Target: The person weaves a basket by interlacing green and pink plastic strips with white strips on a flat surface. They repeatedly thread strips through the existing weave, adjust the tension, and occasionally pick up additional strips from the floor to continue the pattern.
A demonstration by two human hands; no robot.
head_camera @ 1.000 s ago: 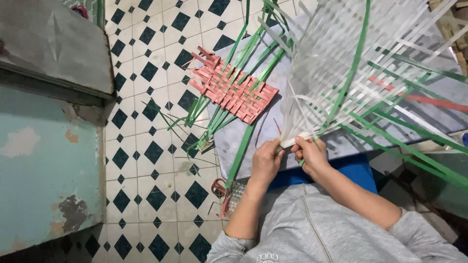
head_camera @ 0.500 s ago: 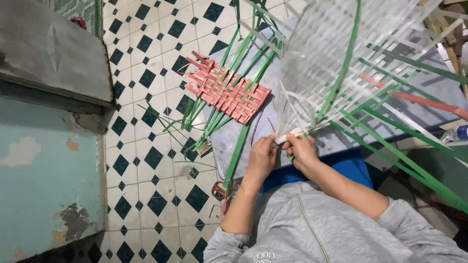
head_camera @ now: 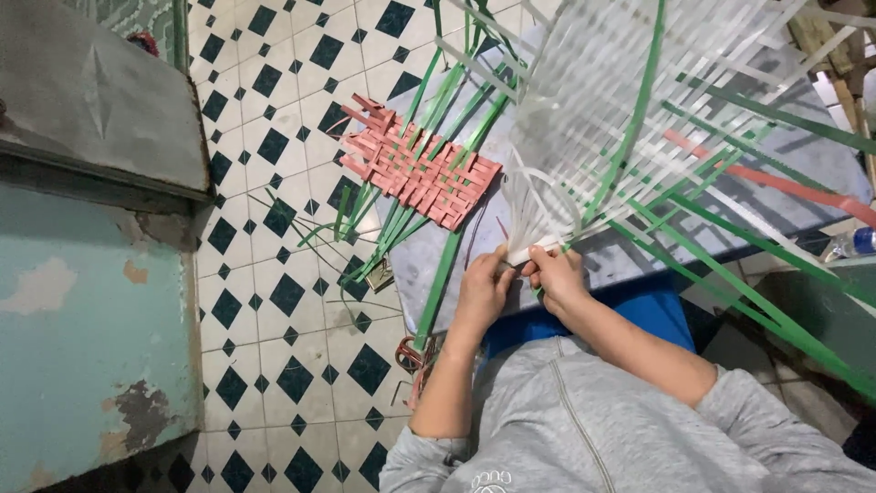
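Both hands have slid up a bit: left hand [head_camera: 482,285] and right hand [head_camera: 554,274] pinch white strips at the basket [head_camera: 630,82] rim, weaving continues beside the pink mat [head_camera: 415,169].

woven white basket [head_camera: 639,100]: top cut off | bottle [head_camera: 856,243]: cut by right edge

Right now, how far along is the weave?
Done: most of the translucent white strap basket wall is woven. In hand: left hand and right hand pinch a white strap end at its edge. Left: loose green plastic straps stick out unwoven.
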